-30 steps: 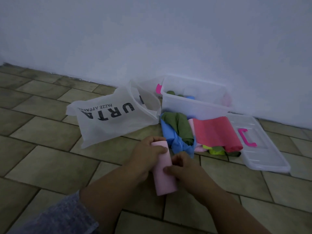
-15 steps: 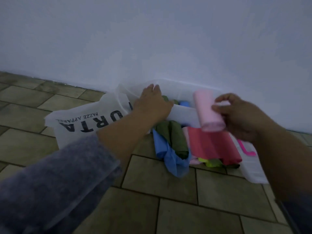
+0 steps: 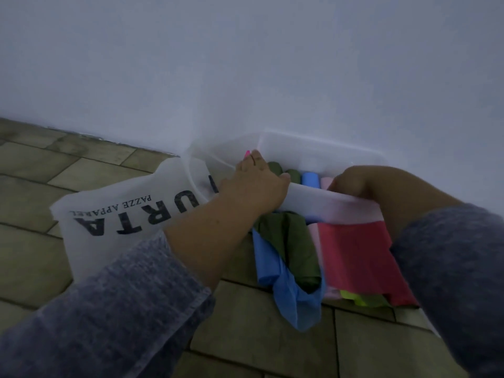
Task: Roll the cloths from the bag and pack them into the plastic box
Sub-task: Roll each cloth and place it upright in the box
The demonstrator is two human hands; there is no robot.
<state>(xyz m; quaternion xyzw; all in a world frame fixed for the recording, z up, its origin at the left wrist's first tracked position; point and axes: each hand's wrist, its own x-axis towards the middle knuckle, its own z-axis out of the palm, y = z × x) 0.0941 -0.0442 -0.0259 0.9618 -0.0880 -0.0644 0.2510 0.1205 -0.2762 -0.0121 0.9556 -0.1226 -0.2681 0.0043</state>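
At the plastic box (image 3: 313, 199), left hand (image 3: 256, 184) grips its rim; right hand (image 3: 357, 184) curls round the pink roll (image 3: 325, 182).

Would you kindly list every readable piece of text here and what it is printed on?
"URTA": large black letters, upside down, on the white bag; the word's start is hidden.
"PAZZE APPAREL": smaller line on the same bag, last letter faint.
No text shows on the plastic box or the cloths.
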